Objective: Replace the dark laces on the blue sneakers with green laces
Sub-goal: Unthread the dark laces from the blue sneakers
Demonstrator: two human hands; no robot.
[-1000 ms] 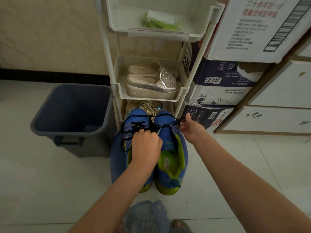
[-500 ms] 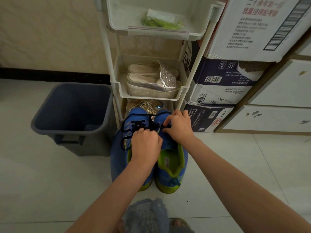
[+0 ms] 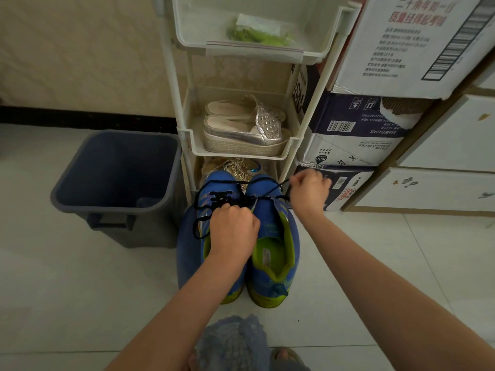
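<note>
Grey bin (image 3: 115,183), blue sneakers (image 3: 273,236), lace coming out.

Left hand (image 3: 233,234) presses closed on the left sneaker's tongue; dark lace (image 3: 211,203) loops loosely over both toes; right hand (image 3: 310,194), fisted on its end, draws it taut rightward. A snag at an eyelet could drag the shoes. Green laces (image 3: 257,36) wait bagged on the top shelf.

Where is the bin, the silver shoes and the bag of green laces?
bin (image 3: 171,159): head view, on its right rim.
silver shoes (image 3: 242,132): head view, on the nearer shoe's side.
bag of green laces (image 3: 257,32): head view, on the green part inside.
</note>
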